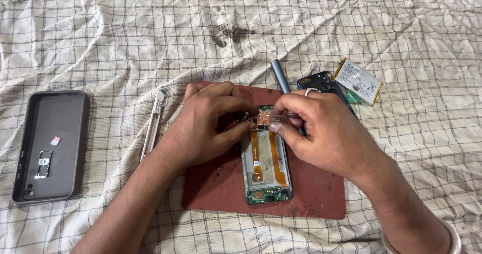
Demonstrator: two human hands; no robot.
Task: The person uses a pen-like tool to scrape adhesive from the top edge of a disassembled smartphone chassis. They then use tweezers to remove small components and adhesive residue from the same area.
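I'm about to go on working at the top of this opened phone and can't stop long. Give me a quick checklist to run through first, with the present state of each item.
1. Opened phone lies flat on the red mat: ok.
2. Left hand steadies the phone's top end: ok.
3. Right hand pinches a thin tool at the top board: ok, though the tip is hidden.
4. Orange flex cables lie flat and clear of the fingers: ok.
5. Small loose parts are kept in the grey case at the left: ok.
6. Battery lies off the mat on the cloth: ok.
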